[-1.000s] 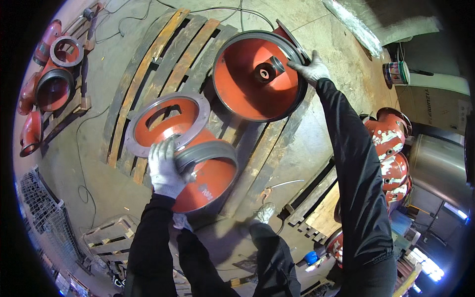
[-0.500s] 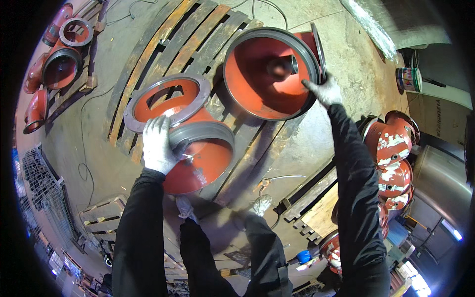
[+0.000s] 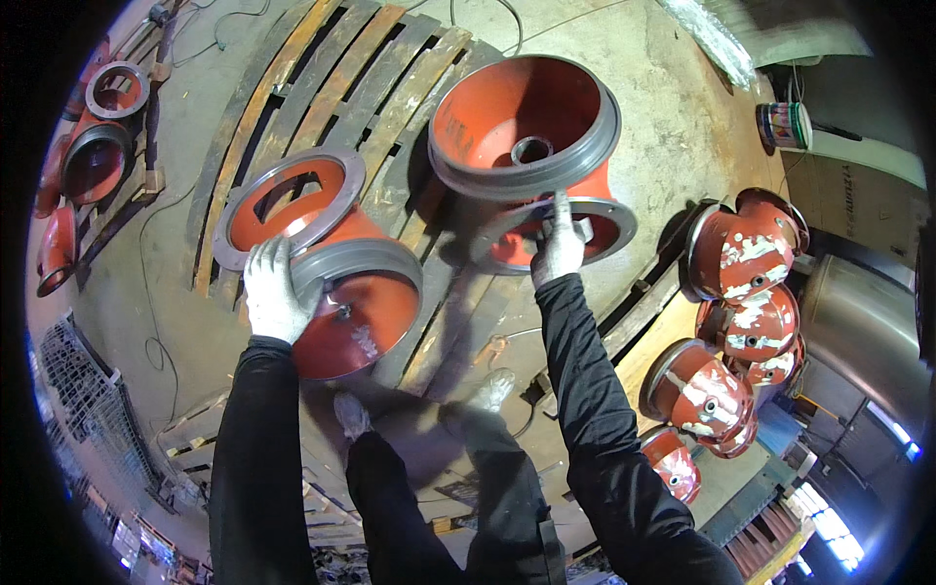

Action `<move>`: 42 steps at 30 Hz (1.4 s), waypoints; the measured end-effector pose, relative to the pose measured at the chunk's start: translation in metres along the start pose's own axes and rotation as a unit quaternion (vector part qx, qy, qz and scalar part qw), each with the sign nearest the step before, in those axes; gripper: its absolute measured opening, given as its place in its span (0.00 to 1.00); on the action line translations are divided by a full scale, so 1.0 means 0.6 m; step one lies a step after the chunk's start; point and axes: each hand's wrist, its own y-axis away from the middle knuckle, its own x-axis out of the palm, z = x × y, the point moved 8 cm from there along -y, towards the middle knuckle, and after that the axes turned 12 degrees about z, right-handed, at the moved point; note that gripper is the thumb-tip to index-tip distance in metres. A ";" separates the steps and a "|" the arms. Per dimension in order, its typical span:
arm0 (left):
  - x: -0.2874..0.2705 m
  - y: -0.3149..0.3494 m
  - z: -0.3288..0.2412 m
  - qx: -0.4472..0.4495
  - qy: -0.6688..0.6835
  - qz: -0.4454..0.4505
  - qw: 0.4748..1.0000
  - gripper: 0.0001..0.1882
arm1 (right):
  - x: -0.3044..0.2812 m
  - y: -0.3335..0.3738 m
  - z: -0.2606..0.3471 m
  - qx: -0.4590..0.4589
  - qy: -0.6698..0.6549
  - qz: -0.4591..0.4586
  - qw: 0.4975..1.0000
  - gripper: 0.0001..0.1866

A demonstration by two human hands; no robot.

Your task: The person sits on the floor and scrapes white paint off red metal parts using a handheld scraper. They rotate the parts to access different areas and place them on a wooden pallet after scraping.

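Note:
Two large red pipe fittings with grey rims stand on a wooden pallet (image 3: 343, 90). My left hand (image 3: 277, 294), in a white glove, grips the left fitting (image 3: 369, 314) where its flat ring flange meets the thicker grey rim. The thumb reaches over that rim toward the open mouth. The right fitting (image 3: 476, 132) has its wide mouth tilted upward, with a short round tube at the bottom inside. My gloved right hand (image 3: 559, 248) holds its smaller side flange, which faces my side. The fingers reach up toward the wide rim; the palm side is hidden.
Several red fittings with white patches (image 3: 746, 255) stand at the right beside a board. More red fittings (image 3: 96, 164) lie on a pallet at the far left. A bucket (image 3: 786, 127) stands at the right. A wire mesh cage (image 3: 90, 385) and a floor cable (image 3: 154, 346) lie leftward.
The right fitting has turned, so its side flange has swung from the far right to the near side. My right hand has come left and nearer with it. My left hand keeps its hold.

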 end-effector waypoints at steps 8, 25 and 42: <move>-0.009 -0.001 -0.001 0.012 0.009 -0.012 1.000 0.44 | -0.009 -0.134 0.060 -0.086 -0.244 0.127 0.958 0.24; 0.004 0.006 0.034 0.010 0.008 0.055 0.998 0.50 | -0.226 0.019 0.004 0.125 -0.194 0.025 0.973 0.35; 0.016 0.002 0.004 0.024 -0.034 0.003 0.999 0.40 | -0.059 -0.110 0.253 -0.009 0.597 0.035 0.802 0.41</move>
